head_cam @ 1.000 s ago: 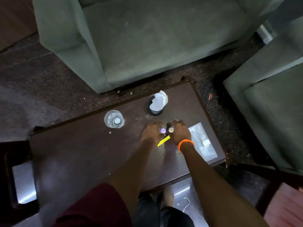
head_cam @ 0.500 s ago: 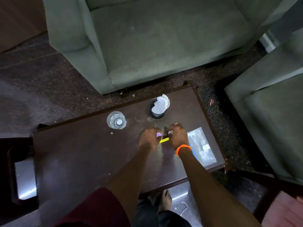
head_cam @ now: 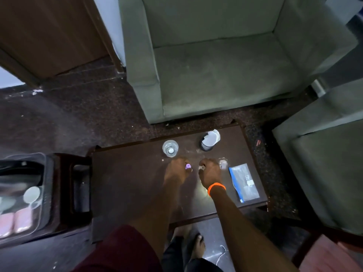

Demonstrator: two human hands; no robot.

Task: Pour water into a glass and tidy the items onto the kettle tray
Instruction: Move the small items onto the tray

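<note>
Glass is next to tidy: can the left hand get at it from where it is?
Probably yes. The glass stands just beyond the left hand with bare table between them, but its fingers already grip a small purple item.

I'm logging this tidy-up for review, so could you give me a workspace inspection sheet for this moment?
Surface: dark wooden table, dusty, with crumbs.
Job's things: glass upright at the far edge; tray off to the left holding sachets and a kettle, blurred.
Clutter: dark cup with white paper in it; blue-edged packet lying flat; small clear wrapper.
Grippers: left hand pinches a small purple item; right hand pinches something pale, too small to identify.
Cables: thin white cord on the floor.
Surroundings: green armchair, wooden door.
</note>
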